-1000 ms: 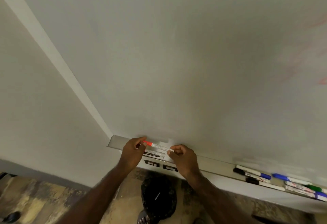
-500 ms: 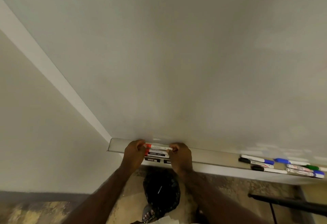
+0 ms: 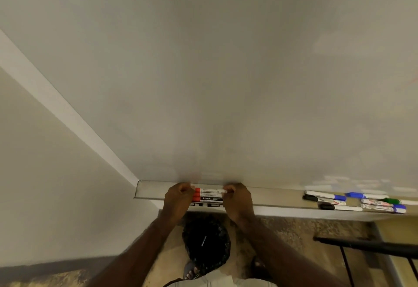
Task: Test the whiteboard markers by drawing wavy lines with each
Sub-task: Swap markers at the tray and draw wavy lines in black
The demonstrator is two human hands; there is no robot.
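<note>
Gripping red marker (image 3: 209, 190) ends, left hand (image 3: 177, 199), right hand (image 3: 238, 198), fingers curled, over tray (image 3: 278, 198)

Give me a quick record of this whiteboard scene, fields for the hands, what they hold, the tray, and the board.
left hand: grips the cap end of the red marker
right hand: pinches its other end
marker position: level, low over the marker tray
beneath it: more markers lying side by side
tray, right end: loose markers, blue, black and green caps
whiteboard: no fresh lines visible

One word is showing legibly: "camlin", printed on the black marker (image 3: 209, 199). Other markers' print is blurring beyond reading.
</note>
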